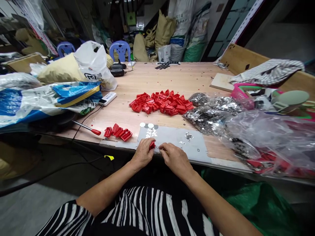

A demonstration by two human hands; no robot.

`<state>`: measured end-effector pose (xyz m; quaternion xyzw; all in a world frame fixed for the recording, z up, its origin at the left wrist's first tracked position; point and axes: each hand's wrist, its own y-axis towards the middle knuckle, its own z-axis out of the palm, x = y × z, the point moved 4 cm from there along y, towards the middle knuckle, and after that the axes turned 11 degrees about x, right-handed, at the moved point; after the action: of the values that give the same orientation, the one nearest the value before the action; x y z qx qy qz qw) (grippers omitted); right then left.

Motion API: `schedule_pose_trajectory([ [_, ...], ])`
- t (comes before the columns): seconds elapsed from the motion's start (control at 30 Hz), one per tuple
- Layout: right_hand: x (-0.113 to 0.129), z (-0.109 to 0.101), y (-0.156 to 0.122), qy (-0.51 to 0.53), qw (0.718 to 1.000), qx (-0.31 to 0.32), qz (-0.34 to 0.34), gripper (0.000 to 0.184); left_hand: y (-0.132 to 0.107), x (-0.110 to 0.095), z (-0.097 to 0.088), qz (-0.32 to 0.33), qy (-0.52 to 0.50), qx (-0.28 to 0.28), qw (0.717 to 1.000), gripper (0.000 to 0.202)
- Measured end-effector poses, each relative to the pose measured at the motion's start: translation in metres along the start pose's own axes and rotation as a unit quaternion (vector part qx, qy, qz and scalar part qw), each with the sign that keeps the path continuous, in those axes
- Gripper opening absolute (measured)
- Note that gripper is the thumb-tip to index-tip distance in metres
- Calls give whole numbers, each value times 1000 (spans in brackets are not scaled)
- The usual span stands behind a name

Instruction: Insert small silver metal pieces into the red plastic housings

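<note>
My left hand [143, 153] pinches a small red plastic part [152, 145] at the front edge of the table. My right hand [174, 159] is closed on a thin metal tool [157, 147], whose tip points at that part; its exact kind is mostly hidden by the fingers. Just beyond my hands, a grey mat [169, 136] carries a small heap of shiny metal pieces [152, 132] and another small metal pile [189, 136]. Several red plastic parts [118, 132] lie to the left, and a large pile of red parts [161, 103] lies farther back.
Clear bags of metal pieces [211, 116] crowd the right side, beside a pink basket [242, 96]. A red-tipped lever [94, 131] sticks out at left, near a white power strip [107, 98] and a black cable [82, 126]. Plastic sacks [46, 98] cover the left end.
</note>
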<state>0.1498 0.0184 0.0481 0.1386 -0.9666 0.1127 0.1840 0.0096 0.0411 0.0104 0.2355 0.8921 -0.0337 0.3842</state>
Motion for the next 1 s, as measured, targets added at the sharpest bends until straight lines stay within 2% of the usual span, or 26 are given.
schedule_pose_trajectory([
  [0.13,-10,6,-1,96,995,22,2,18,-1,0,-1,5,-1,0,1000,45],
  [0.27,-8,10,1,120,992,33,0,18,-1,-1,-2,-4,-4,4,1000,45],
  [0.67,-2,12,7,29,998,47,-3,18,-1,-3,-1,-6,8,4,1000,43],
  [1.0,10,15,14,-21,998,51,28,20,-2,0,-4,9,-4,13,1000,41],
])
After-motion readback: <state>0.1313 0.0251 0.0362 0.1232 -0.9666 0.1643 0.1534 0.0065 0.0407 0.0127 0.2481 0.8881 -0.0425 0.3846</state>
